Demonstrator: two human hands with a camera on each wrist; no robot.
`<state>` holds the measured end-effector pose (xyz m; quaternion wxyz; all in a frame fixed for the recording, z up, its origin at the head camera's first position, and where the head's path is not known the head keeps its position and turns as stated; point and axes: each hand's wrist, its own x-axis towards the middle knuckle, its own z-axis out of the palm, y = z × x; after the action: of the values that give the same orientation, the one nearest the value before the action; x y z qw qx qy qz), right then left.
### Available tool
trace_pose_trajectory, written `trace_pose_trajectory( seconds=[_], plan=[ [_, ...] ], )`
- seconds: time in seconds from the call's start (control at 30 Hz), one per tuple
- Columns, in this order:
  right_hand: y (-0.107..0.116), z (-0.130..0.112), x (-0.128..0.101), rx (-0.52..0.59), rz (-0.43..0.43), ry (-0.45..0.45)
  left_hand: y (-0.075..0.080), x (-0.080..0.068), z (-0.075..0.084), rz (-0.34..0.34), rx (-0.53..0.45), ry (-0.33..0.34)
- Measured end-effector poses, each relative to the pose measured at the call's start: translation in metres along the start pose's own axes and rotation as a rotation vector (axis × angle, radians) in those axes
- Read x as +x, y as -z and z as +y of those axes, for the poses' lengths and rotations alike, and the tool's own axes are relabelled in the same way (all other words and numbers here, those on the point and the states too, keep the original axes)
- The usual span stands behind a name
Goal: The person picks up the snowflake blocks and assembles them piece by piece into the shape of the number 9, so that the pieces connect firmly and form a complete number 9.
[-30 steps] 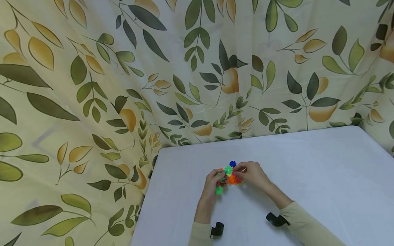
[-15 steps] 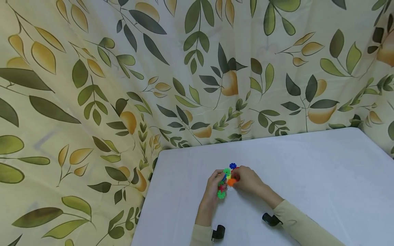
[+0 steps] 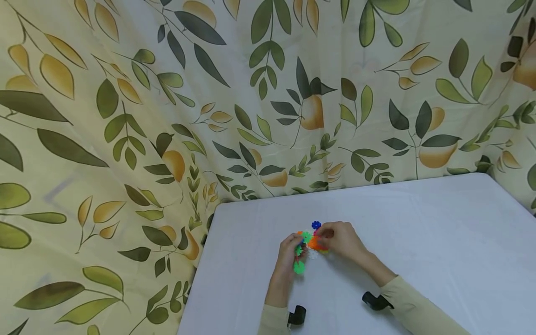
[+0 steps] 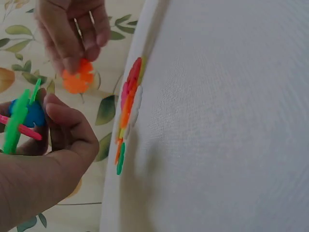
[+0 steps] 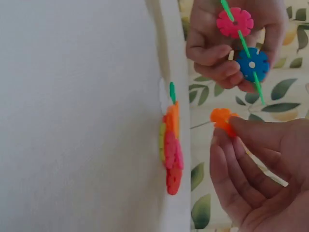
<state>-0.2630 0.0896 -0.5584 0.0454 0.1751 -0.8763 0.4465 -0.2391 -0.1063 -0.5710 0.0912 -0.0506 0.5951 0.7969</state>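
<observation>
My left hand [image 3: 288, 253] holds a chain of slotted plastic snowflake discs joined edge to edge. In the left wrist view a green disc [image 4: 18, 123] of the chain stands upright beside the fingers. The right wrist view shows its pink disc [image 5: 235, 21] and blue disc [image 5: 252, 65], with green ones edge-on through them. Between thumb and fingertips, my right hand [image 3: 345, 238] pinches a single orange snowflake disc [image 5: 223, 120]. That disc is apart from the chain, with a gap between the hands in both wrist views.
A loose pile of snowflake discs [image 5: 172, 145] in red, pink, orange, yellow, white and green lies on the white-covered table [image 3: 410, 223] near the hands. A dark blue disc [image 3: 316, 225] shows beyond it. A leaf-patterned curtain [image 3: 364, 70] hangs behind the table.
Half a second ago my right hand was lower over the pile; it has since shifted right and away from it, pinching the orange disc. My left hand has stayed nearly in place with the chain.
</observation>
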Motion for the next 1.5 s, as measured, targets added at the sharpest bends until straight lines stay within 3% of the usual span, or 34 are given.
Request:
trace_pose_trajectory(
  seconds=[0.17,0.57,1.13,1.5],
  plan=[
    [0.005,-0.007,-0.004,0.081,0.071,0.006,0.001,0.0,0.002,0.009,0.032,0.011],
    [0.009,-0.011,-0.012,0.246,0.11,0.029,0.0,-0.001,0.0,0.038,0.016,-0.033],
    [0.012,-0.012,-0.015,0.328,0.105,0.08,-0.001,-0.003,0.0,0.068,-0.008,-0.048],
    [0.014,-0.01,-0.013,0.362,0.079,0.086,-0.002,-0.003,0.002,0.007,-0.034,-0.047]
  ],
)
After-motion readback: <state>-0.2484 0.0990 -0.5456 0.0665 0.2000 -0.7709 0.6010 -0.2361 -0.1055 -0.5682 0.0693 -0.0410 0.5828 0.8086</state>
